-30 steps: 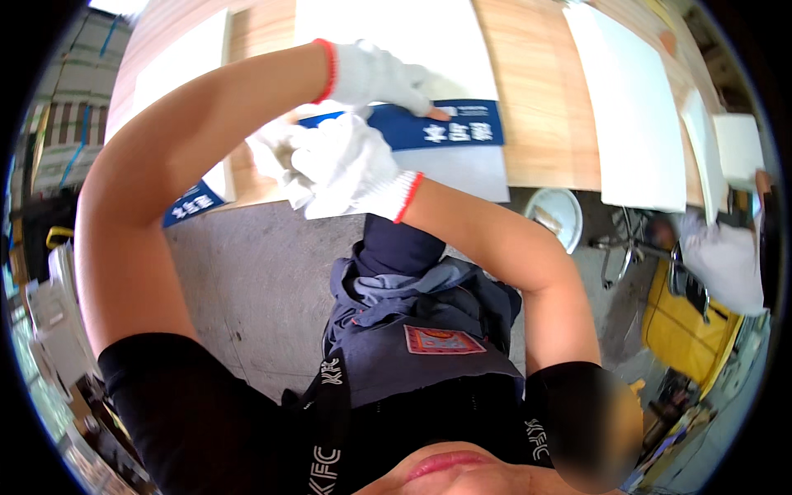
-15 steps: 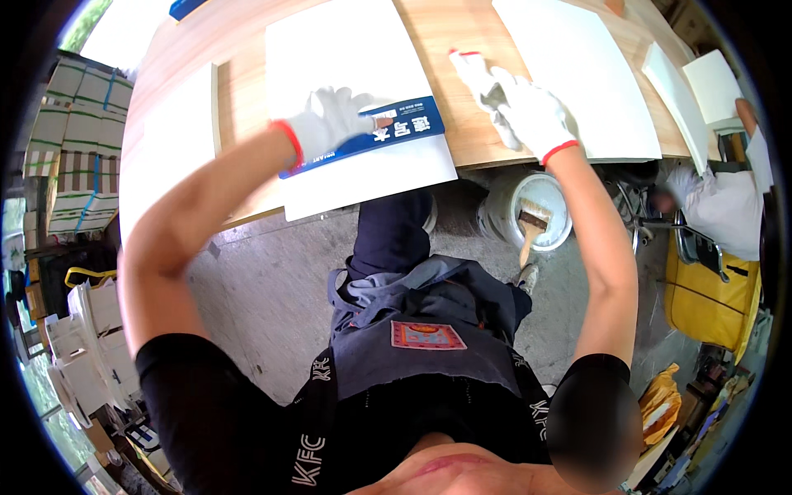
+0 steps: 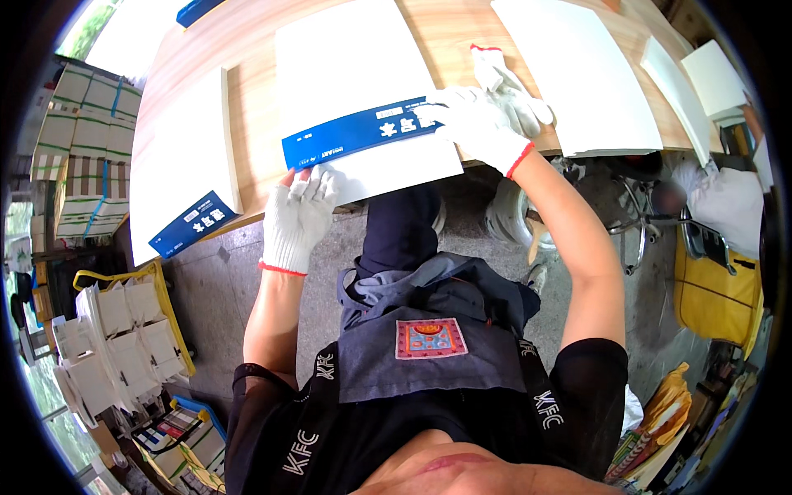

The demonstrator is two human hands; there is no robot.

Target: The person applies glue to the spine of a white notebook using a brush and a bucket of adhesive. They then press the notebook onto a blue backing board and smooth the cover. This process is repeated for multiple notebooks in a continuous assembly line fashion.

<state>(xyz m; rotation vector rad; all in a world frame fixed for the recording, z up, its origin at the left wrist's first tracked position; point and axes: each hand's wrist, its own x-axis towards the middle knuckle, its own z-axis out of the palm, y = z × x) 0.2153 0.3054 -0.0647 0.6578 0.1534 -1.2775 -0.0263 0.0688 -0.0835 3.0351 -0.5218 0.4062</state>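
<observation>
Right in front of me a blue paper band (image 3: 355, 136) lies slantwise across a white paper pad (image 3: 355, 58), which sits in the middle of the wooden tabletop (image 3: 254, 99). The pad's near end sticks out past the front edge, with a strip of white showing below the band.

The person's left hand (image 3: 299, 216), in a white knit glove with a red cuff, is at the band's lower left corner. Its fingers are held close together, bare tips poking out and meeting the band's edge; from where I stand I can't tell whether they pinch it. The right hand (image 3: 483, 128), gloved the same way, reaches over the band's right end, fingers stretched out and partly covering it. Whether those are clamped on the paper I can't tell either.

A loose white glove (image 3: 510, 91) lies just beyond the right hand, partly hidden by it. Over to the left is another pad (image 3: 181, 140) with a second blue band (image 3: 196, 223) across its near end; to the right, a white stack (image 3: 586, 82). Below the front edge, a pale bucket (image 3: 506, 216) stands on the floor, a wooden brush handle (image 3: 535, 238) beside the right forearm.
</observation>
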